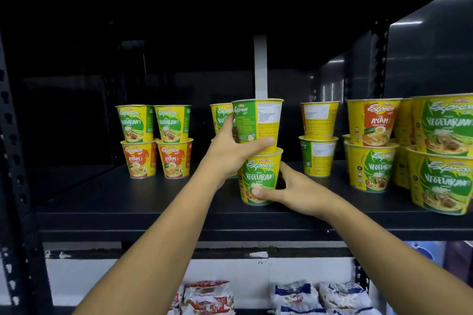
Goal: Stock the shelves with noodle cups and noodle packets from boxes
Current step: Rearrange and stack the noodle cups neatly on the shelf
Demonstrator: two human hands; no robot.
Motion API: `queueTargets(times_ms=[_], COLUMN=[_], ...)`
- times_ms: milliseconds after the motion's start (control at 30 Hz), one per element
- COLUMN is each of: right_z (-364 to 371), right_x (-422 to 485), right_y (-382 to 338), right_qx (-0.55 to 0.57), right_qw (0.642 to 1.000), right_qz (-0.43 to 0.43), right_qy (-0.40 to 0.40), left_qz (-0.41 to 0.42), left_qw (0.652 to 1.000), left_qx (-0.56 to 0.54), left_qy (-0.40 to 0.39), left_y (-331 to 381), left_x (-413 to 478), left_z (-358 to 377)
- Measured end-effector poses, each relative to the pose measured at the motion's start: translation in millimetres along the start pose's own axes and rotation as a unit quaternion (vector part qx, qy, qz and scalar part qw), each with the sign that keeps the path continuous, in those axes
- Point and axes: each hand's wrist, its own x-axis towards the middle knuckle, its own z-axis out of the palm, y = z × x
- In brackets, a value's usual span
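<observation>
Two yellow-green Vegetarian noodle cups stand stacked near the front middle of the black shelf. My left hand grips the upper cup around its base, thumb on the right side. My right hand holds the lower cup, thumb across its front and fingers behind it. Another Vegetarian cup stands right behind, partly hidden by my left hand.
Stacked pairs of cups stand at the back left, at the back right and in a large group at the far right. Noodle packets lie on the lower shelf. A perforated black upright frames the left side.
</observation>
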Motion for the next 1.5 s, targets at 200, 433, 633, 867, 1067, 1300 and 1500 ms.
queueTargets(times_ms=[200,433,633,867,1067,1300,1500], right_z=[-1,-2,-2,-2,-3,-2,-2], right_x=[0,-1,0,-1,1,0,2], right_y=[-1,0,2,1,3,2,3], right_qx=[0.008,0.007,0.010,0.007,0.008,0.000,-0.003], right_qw=[1.000,1.000,1.000,1.000,1.000,1.000,1.000], right_qz=[-0.006,-0.005,0.000,0.002,0.006,0.013,0.008], right_qy=[-0.008,-0.007,-0.007,-0.006,-0.007,-0.006,-0.004], left_qz=[-0.046,-0.017,-0.013,0.008,-0.009,-0.008,-0.007], left_qw=[0.984,0.986,0.988,0.985,0.991,0.980,0.988], left_qx=[-0.170,-0.162,-0.152,-0.152,-0.113,-0.188,-0.155], left_qy=[-0.043,0.032,0.030,0.081,0.065,0.062,0.017], left_y=[-7,-7,-8,-8,-10,-12,-10], left_x=[4,8,4,6,4,6,2], left_z=[-7,-1,4,5,8,6,2])
